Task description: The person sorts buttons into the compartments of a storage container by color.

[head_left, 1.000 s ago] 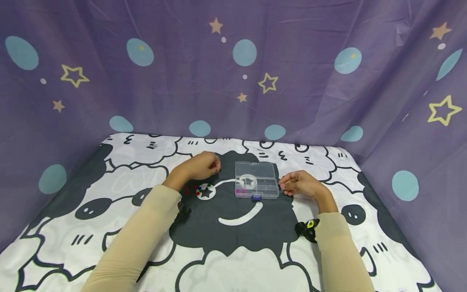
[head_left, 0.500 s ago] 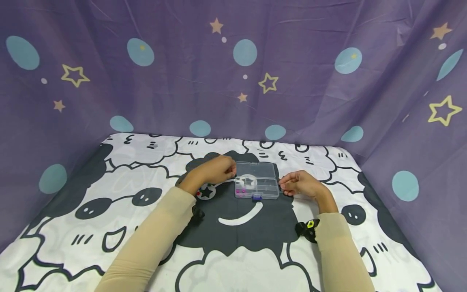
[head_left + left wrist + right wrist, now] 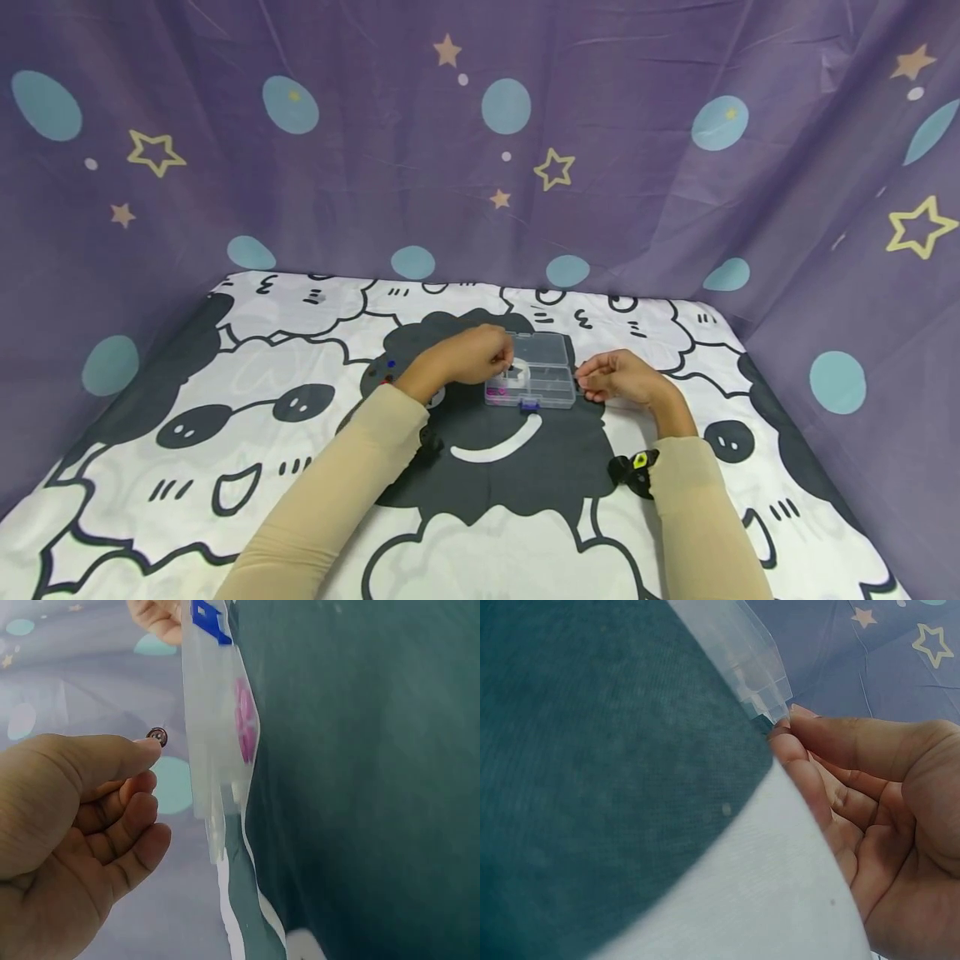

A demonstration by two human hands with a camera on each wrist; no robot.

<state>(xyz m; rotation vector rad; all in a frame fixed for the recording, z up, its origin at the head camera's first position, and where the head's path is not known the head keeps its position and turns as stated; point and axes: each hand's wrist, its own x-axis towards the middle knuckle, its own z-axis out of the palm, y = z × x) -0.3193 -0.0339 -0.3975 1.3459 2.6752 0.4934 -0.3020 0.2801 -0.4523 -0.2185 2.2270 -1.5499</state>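
My left hand (image 3: 480, 354) is over the left half of a clear plastic compartment box (image 3: 551, 385), which stands with its lid raised at the back. Thumb and finger pinch a small dark brown button (image 3: 157, 736), seen beside the box in the left wrist view. Pink buttons (image 3: 497, 392) lie in the front left compartment. At the box's right edge is my right hand (image 3: 618, 379), its thumb and forefinger closed on the corner in the right wrist view. A brownish spot shows between those fingertips; what it is cannot be made out.
Loose buttons lie on the dark printed patch left of the box, among them a blue button (image 3: 392, 364); my left forearm hides others. A blue latch (image 3: 529, 407) hangs at the box's front. A purple curtain (image 3: 480, 208) rises behind the cloth.
My left hand has moved right, from beside the loose buttons to over the box's left side. My right hand has stayed at the box's right edge.
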